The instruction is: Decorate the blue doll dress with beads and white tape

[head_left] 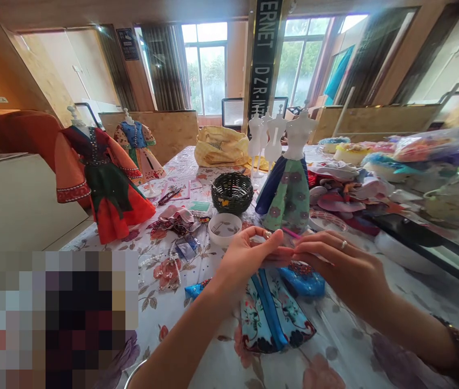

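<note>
My left hand (249, 255) and my right hand (337, 265) meet above a floral tablecloth (197, 346), fingertips pinched together. Between them shows a thin pink stick (292, 233), but what the fingers grip is too small to name. Just below the hands lies a small blue-and-floral doll dress (272, 316). A ring shows on my right hand. Beyond the fingers stand a white round bowl (225, 228) and a dark woven basket (232, 192).
A white mannequin in a blue-green skirt (288, 189) stands behind the hands. A red-and-green dressed mannequin (99, 183) stands left, another (137, 148) behind it. Beads and fabric scraps (174, 237) lie left; cloth piles and bags (395, 173) fill the right. A yellow bag (220, 146) sits farther back.
</note>
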`<state>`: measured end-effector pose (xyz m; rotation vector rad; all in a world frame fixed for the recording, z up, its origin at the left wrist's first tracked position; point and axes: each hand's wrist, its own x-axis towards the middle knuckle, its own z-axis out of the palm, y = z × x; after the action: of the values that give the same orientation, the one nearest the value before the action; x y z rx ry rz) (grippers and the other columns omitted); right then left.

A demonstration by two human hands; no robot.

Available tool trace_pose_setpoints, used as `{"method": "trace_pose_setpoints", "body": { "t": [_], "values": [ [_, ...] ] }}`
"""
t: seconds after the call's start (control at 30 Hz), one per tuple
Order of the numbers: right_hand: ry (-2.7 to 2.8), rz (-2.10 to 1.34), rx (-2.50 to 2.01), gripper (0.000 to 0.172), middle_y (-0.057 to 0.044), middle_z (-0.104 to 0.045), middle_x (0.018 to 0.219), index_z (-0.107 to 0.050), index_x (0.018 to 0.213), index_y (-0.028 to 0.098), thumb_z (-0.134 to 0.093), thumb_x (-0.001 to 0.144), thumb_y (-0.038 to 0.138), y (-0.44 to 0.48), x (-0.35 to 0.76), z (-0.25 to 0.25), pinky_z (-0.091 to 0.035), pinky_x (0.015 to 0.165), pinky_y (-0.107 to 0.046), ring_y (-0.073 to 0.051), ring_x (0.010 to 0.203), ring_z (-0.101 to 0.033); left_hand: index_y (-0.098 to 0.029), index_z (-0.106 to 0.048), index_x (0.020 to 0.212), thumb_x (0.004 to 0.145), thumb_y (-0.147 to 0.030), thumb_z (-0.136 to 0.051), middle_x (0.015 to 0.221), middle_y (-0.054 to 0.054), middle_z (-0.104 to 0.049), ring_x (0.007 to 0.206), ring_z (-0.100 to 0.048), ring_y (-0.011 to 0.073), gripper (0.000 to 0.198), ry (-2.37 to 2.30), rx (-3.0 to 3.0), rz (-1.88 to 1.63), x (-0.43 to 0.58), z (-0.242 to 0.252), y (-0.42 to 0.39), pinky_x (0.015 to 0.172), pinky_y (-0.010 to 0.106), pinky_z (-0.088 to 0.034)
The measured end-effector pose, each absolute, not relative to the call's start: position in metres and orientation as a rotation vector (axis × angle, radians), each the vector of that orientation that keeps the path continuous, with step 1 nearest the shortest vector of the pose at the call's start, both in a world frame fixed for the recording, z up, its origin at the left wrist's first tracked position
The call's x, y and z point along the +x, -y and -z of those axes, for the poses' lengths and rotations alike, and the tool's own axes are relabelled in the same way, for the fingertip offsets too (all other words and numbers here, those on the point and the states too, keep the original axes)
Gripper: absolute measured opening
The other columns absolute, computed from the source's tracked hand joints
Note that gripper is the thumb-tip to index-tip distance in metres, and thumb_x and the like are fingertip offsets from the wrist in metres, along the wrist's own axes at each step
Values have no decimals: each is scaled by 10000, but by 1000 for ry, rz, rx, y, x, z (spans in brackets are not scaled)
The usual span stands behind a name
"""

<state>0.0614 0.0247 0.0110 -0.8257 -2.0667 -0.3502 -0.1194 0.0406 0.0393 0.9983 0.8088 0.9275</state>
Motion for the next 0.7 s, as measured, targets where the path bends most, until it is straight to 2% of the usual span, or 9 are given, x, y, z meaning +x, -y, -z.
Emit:
{"method": "trace_pose_setpoints", "body": {
  "t": [0.23, 0.37, 0.5, 0.6, 0.7],
  "values": [
    [2148, 309, -854, 93, -1, -675, 798, -579, 814, 222, -577, 896, 177, -27, 59, -14, -491, 689, -281, -152, 724, -594, -171, -487, 766, 847, -305, -625, 613, 35, -712, 579, -687, 132, 208, -901, 1034, -888, -124, -42, -42, 699, 301, -560],
    [2087, 230, -938, 127, 3, -680, 759, -617, 763, 216, -585, 886, 215, -26, 53, -23, -492, 691, -274, -146, 692, -618, -171, -486, 785, 836, -307, -636, 680, 69, -727, 601, -689, 146, 210, -949, 1028, -932, -125, -45, -44, 682, 305, -553],
    [1975, -71, -1121, 198, 7, -689, 696, -644, 659, 220, -610, 840, 294, -26, 45, -33, -492, 600, -271, -146, 604, -628, -179, -475, 812, 791, -258, -681, 750, 72, -718, 614, -673, 147, 221, -1024, 1032, -1009, -129, -45, -49, 663, 297, -532],
    [1965, -369, -1155, 196, 13, -686, 646, -653, 646, 220, -646, 785, 358, -29, 40, -31, -476, 502, -252, -137, 525, -598, -194, -476, 836, 695, -164, -730, 738, 36, -687, 621, -647, 161, 292, -1179, 1276, -1037, -132, -34, -55, 638, 292, -496],
    [1991, -529, -1157, 157, 11, -705, 686, -660, 666, 227, -658, 774, 340, -33, 38, -22, -489, 537, -256, -140, 564, -606, -208, -513, 878, 644, -84, -698, 689, 4, -661, 620, -626, 178, 323, -1311, 1613, -978, -137, -19, -60, 629, 282, -455]
  ]
}}
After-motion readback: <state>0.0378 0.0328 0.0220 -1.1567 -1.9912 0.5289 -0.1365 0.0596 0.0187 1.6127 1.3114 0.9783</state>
